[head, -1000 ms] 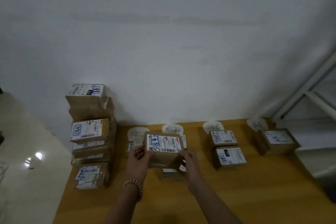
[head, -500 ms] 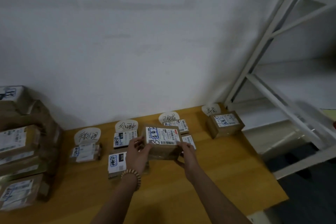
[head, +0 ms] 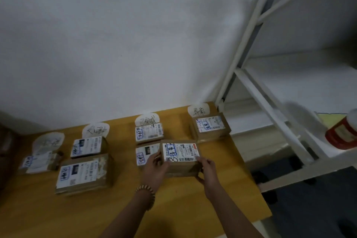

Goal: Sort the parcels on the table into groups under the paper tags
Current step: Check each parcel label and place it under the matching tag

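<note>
A brown cardboard parcel (head: 180, 157) with a white shipping label is held between my two hands above the wooden table (head: 173, 207). My left hand (head: 154, 170) grips its left side and my right hand (head: 207, 170) grips its right side. Along the wall stand several paper tags: far left tag (head: 48, 141), second tag (head: 96, 130), third tag (head: 147, 119), right tag (head: 199, 109). Under them lie a flat parcel (head: 38, 161), two parcels (head: 87, 147) (head: 83, 175), two parcels (head: 148, 132) (head: 144, 153), and one parcel (head: 210, 126). The held parcel hovers between the third and right groups.
A white metal shelf rack (head: 270, 102) stands right of the table, close to its right edge (head: 249, 168). A red-and-white container (head: 342, 133) sits on a shelf. The white wall runs behind the tags. A dark stack edge shows at far left (head: 5, 147).
My view has swung to the right, so the tall stack at the left has left the frame. Both hands have carried the parcel rightward, toward the right-hand groups.
</note>
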